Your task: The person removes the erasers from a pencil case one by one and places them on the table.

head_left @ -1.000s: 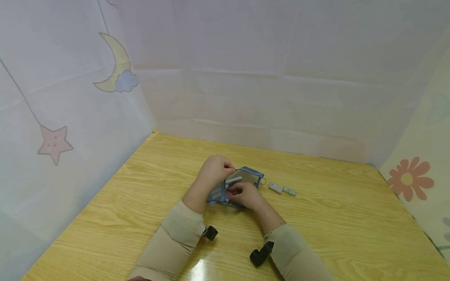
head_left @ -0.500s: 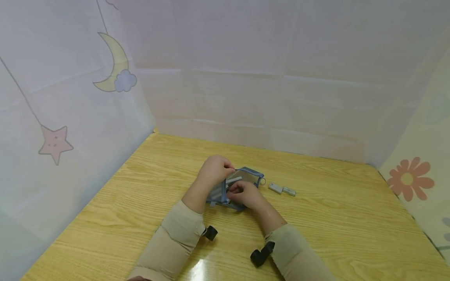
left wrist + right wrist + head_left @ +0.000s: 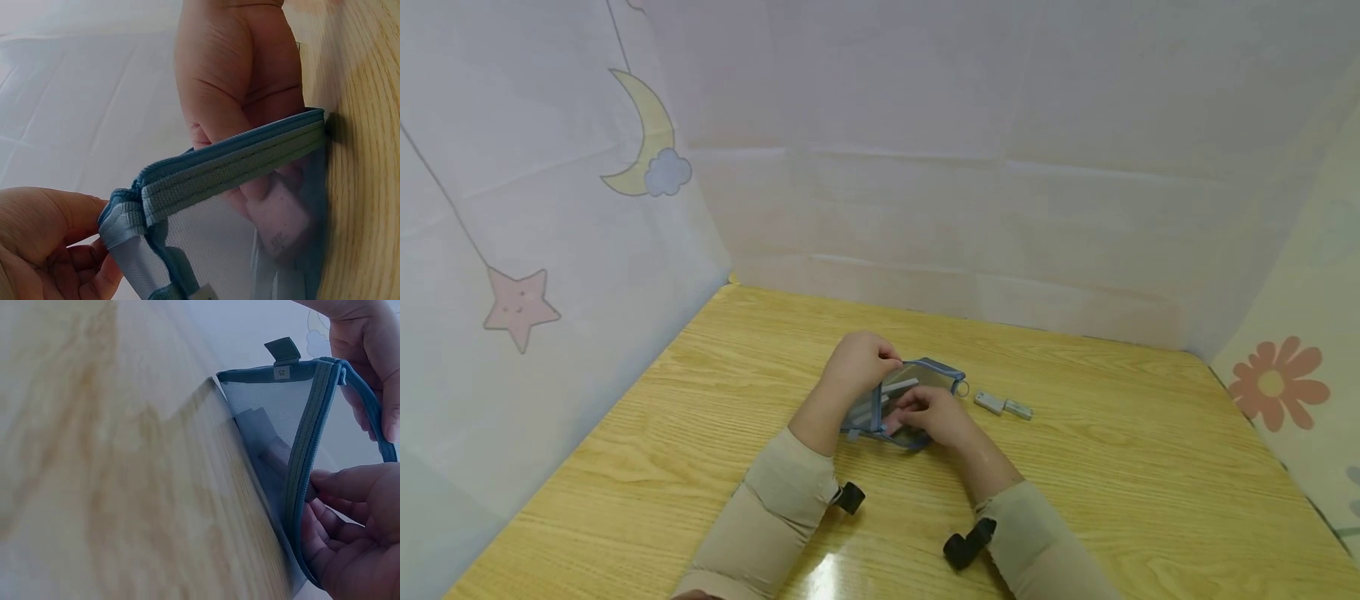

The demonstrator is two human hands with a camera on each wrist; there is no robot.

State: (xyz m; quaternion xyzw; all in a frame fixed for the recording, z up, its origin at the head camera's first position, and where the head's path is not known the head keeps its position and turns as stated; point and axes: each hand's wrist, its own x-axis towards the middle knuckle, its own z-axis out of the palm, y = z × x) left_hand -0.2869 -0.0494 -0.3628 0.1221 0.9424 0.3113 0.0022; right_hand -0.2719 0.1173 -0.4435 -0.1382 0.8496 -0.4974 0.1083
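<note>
in the head view, the left hand (image 3: 853,367) pinches the rim of a pouch (image 3: 877,410), blue-edged mesh, on the table (image 3: 700,408). the right hand (image 3: 936,414) reaches into its mouth, fingertips at a pink block (image 3: 892,423); pale pieces (image 3: 901,386) lie inside the pouch. a ring (image 3: 962,388) sits at the far right corner, and two small blocks (image 3: 988,403) lie just beside it, nearly end to end.

in the left wrist view, the left hand's thumb and bent fingers hold the corner by the zip (image 3: 231,156). through the mesh, the right hand's fingertips are on the upper end of the pink block, which tilts inside the pouch.

in the right wrist view, the right hand's thumb and fingers pinch the near end of the pink block at the mouth. a tab (image 3: 284,350) sticks out from the pouch's edge.
</note>
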